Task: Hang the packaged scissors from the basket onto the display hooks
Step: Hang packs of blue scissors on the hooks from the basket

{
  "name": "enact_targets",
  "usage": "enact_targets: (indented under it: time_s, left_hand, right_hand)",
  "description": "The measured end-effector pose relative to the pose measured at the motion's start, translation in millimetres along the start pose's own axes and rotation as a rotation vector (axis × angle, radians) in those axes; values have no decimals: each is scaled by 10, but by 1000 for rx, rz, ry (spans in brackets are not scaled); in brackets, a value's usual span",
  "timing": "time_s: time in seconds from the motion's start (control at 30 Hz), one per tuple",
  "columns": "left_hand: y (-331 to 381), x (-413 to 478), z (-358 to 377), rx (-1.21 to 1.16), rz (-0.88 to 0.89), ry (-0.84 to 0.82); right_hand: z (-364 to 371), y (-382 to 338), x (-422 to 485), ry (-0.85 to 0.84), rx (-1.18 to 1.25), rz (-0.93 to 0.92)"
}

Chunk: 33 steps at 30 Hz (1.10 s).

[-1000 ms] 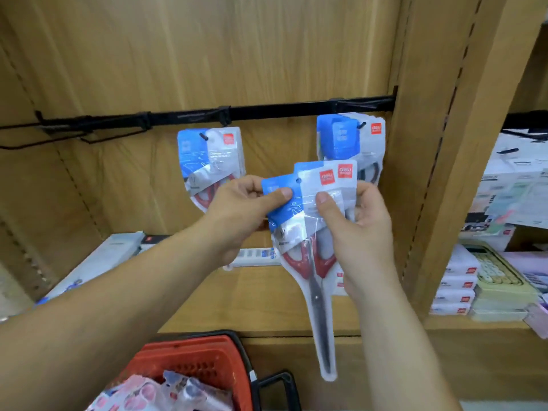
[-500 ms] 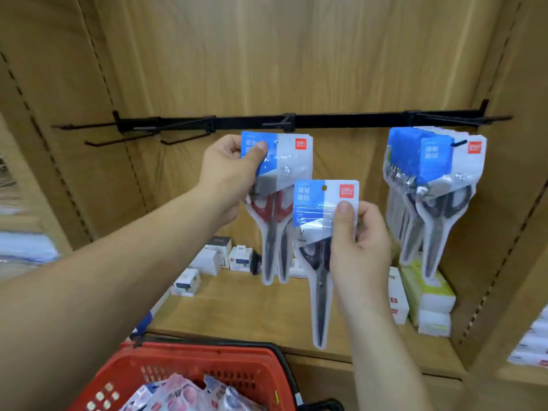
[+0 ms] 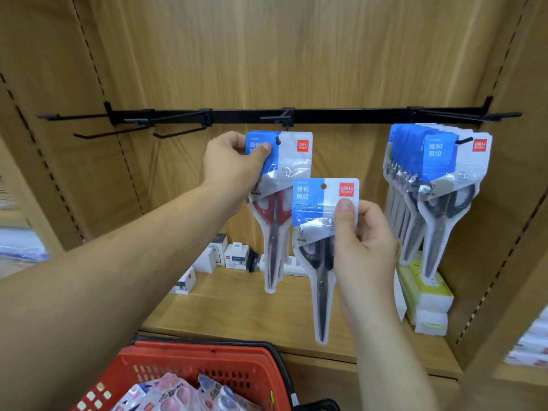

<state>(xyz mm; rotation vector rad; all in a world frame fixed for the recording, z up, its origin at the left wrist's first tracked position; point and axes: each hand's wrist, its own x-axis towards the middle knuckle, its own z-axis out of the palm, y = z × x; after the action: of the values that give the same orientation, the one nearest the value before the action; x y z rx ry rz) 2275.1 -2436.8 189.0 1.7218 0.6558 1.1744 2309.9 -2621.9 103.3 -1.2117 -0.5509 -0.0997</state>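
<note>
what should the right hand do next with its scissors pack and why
Probably lift the black-handled pack in the right hand up and rightward to the right hook: its hole is free, matching hanging packs are there, and the left hand holds the red-handled pack, threaded on the middle hook.

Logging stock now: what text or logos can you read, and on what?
"deli": blue-and-clear pack of red-handled scissors on the middle black hook.
"锋利" on the same pack; the rest is covered.
"锋利剪切" and "deli": blue-and-clear pack of black-handled scissors in the right hand.
"锋利剪切" and "deli": front pack of the black-handled bunch hanging right.
Too small or blurred: packs' fine print, small white boxes, packets in the red plastic basket.
</note>
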Motion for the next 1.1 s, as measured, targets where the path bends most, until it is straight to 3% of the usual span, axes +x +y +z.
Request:
enact_targets:
  time_s: [0.17,0.23,0.33,0.4,0.6,1.1]
  left_hand:
    - [-14,-146,-166,90,76,100]
    - [34,-365,-233,-5,70,-31]
    - [97,-628,-304,-117,-96,-352]
    - [110,-656,-332,-178,-118,-427]
    - [260,-345,-355,-217,-50,-248]
    - [205,-78,-77,-180,-40,-120]
  right_hand:
    - [40,-53,-18,-47,39,16]
    - [81,-80,-32,-69,40,20]
    - [193,-110,-69,-100,81,38]
    - [263,-125,-92,-128,118,63]
    - [365,-79,-144,-299,108,229]
    - [307,113,-11,-294,55,273]
